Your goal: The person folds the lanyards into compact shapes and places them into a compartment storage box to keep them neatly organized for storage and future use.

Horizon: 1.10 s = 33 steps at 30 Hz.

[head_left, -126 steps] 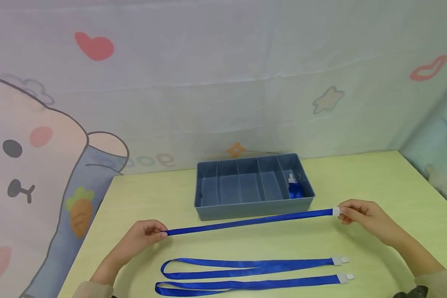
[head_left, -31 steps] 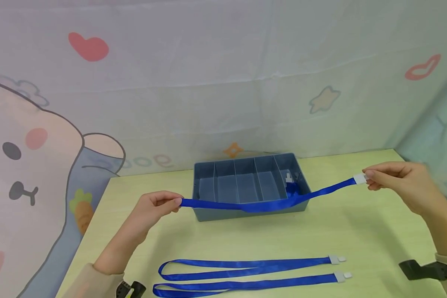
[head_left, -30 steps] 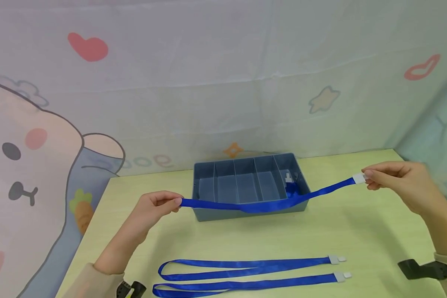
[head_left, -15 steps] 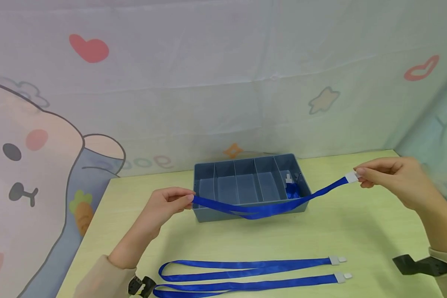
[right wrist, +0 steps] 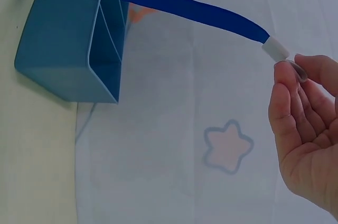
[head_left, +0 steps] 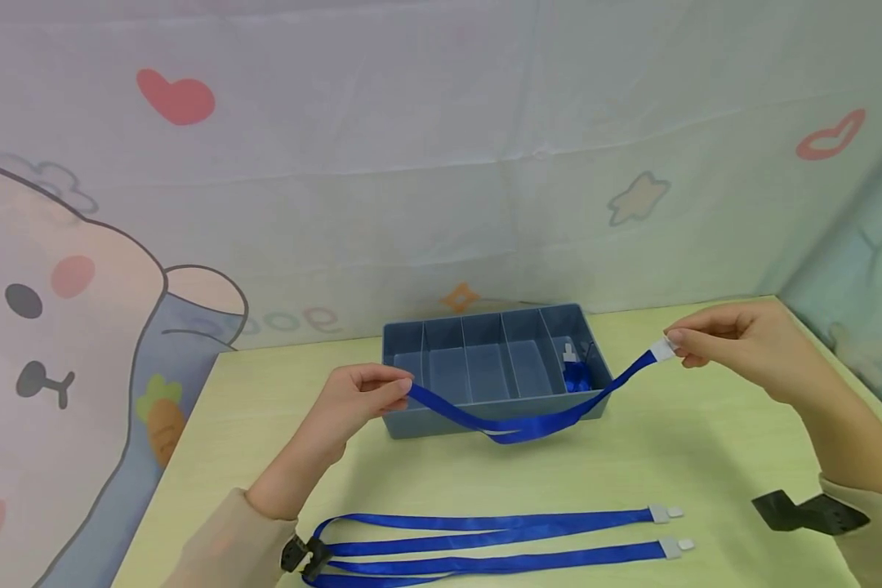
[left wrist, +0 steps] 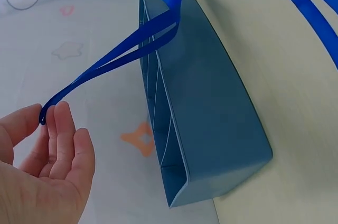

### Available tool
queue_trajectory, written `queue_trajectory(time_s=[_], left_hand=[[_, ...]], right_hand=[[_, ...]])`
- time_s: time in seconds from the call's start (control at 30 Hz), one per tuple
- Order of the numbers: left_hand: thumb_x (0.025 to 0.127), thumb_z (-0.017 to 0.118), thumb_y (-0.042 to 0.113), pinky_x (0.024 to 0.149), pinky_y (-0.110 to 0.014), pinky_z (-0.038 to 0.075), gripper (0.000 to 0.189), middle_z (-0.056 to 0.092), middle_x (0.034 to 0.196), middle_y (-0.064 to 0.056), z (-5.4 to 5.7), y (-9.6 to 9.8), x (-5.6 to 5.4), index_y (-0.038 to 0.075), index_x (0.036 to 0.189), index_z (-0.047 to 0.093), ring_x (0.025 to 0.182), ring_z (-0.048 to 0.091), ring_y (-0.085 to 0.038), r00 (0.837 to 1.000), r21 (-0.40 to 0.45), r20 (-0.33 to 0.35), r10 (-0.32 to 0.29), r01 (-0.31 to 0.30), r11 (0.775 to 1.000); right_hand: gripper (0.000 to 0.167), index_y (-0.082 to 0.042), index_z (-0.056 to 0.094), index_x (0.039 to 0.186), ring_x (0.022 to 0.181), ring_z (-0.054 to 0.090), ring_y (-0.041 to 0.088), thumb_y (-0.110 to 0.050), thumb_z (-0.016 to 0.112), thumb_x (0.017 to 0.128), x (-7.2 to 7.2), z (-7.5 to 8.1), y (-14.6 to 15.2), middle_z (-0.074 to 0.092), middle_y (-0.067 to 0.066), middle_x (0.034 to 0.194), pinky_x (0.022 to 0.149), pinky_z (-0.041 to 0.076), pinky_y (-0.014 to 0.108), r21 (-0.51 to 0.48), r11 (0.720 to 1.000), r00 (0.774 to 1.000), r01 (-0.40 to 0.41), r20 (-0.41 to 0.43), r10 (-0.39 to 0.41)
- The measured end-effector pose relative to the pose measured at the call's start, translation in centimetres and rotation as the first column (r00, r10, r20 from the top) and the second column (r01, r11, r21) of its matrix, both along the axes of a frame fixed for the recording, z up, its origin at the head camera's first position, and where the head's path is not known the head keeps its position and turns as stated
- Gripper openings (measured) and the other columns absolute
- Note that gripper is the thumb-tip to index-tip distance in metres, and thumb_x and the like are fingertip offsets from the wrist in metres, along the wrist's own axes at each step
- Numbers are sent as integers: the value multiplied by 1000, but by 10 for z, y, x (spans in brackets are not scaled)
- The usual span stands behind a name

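A blue lanyard [head_left: 536,426] sags between my two hands, in front of the grey-blue divided box [head_left: 494,410]. My left hand [head_left: 363,400] pinches its looped end between thumb and forefinger; the left wrist view shows that fold in the fingertips [left wrist: 52,113]. At the other end, my right hand [head_left: 742,347] pinches the clip just past the white plastic connector [right wrist: 275,48]. Another blue lanyard [head_left: 577,376] lies bundled in the box's rightmost compartment, its white connector uppermost. The box's other compartments hold nothing that I can see.
Two more blue lanyards, a farther one [head_left: 485,539] and a nearer one [head_left: 544,562], lie stretched across the pale yellow-green table [head_left: 426,482], white ends to the right. My left sleeve and wrist camera cover part of their looped ends. A printed cloth [head_left: 412,163] hangs behind.
Earlier the lanyard was stretched nearly straight over the table; both hands then lifted it. Over the last second they have come closer together, and its middle sags lower.
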<state>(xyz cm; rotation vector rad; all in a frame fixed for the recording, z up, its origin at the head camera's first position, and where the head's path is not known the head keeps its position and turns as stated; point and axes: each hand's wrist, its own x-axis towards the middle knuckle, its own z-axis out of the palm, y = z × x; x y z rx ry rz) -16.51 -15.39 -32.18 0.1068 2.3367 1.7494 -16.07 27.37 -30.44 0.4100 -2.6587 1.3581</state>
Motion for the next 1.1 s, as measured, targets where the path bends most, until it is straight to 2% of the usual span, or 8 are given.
queue_trajectory(time_s=[0.2,0.33,0.5,0.87,1.1], left_hand=[[87,65,11,87,-38,50,25,68,99,-10,-1,12,-2,-2,109,66,88,67,-23,999,29,26,19,-19,999],[87,66,10,86,-38,51,25,68,97,-10,-2,20,-3,-3,108,66,85,68,-21,999,53,27,28,-29,998],[85,68,10,83,-34,52,21,69,95,-9,-4,31,-4,-1,104,68,89,67,-27,999,93,21,35,-37,995],[83,70,12,83,-34,52,23,69,94,-10,-3,62,-7,0,102,69,84,68,-22,999,182,-11,-38,39,983],[84,70,15,83,-34,52,25,69,94,-10,1,80,-6,-1,103,68,85,68,-23,998,211,-20,-66,69,975]], right_hand=[[18,-4,71,96,68,64,15,-19,65,89,1,6,-14,68,0,76,65,52,20,44,999,1000,1,26,-2],[18,-2,70,96,68,65,17,-18,65,89,0,9,-24,69,1,78,65,53,22,36,998,999,-49,12,48],[18,-2,70,96,69,66,19,-18,65,89,-1,12,-34,69,2,81,66,54,24,28,996,996,-88,-4,88],[16,2,70,97,68,66,20,-11,65,88,-5,10,-54,69,2,82,66,55,27,-64,987,989,-147,17,148],[15,2,70,94,68,66,21,-10,65,88,-3,11,-65,69,5,81,66,56,29,-90,978,982,-191,-13,190]])
